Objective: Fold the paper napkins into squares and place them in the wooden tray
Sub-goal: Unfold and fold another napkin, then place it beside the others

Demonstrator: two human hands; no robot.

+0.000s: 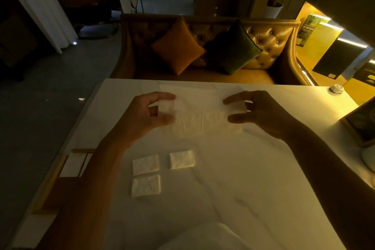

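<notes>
Closest to the lens is a pale rounded shape (205,237) poking in at the bottom edge, can't tell what it is. Everything else I'm placing relative to the open napkin (203,113), which sits mid-table toward the far side of the white marble table (253,189).

So, the open napkin: it's partly folded, with its near half doubled over into a long strip and a crease down the middle. My left hand (148,115) has its left end pinched between thumb and fingertips, the rest of the fingers curled loosely. My right hand (261,113) does the same on the right end, thumb underneath and index on top, a bit of white showing between them. Both forearms come in from the bottom corners and angle inward, wrists raised a little off the tabletop.

Nearer me than the napkin are three folded squares (145,164) lying flat on the marble, two stacked front-to-back on the left and one just to the right of them, none touching.

Left of those, at the table edge, there's a wooden tray (67,160), mostly hidden by my left arm. It's too dark to tell what's in it.

Beyond the napkin is a tufted sofa (272,40) with an orange cushion (176,46) and a dark green cushion (233,48).
</notes>
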